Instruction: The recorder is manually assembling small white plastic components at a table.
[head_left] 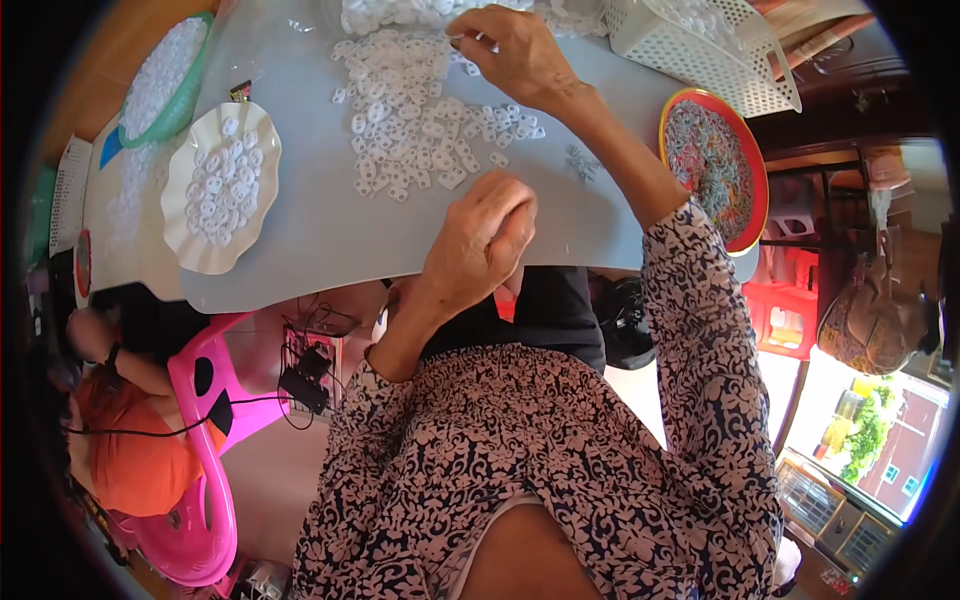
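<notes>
Your left hand curls at the near edge of the counter; its grip is folded inward, so I can't tell whether it holds anything. Your right sleeve passes close to the red bowl; a careless elbow could tip it. Beyond lie loose white pieces, which a dragging wrist might scatter. Your right hand bends over their far end, grip unclear. I can read no labels.

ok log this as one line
left grip: curled, contents hidden; right grip: by white pieces, contact unclear; plate: holds more pieces
</notes>
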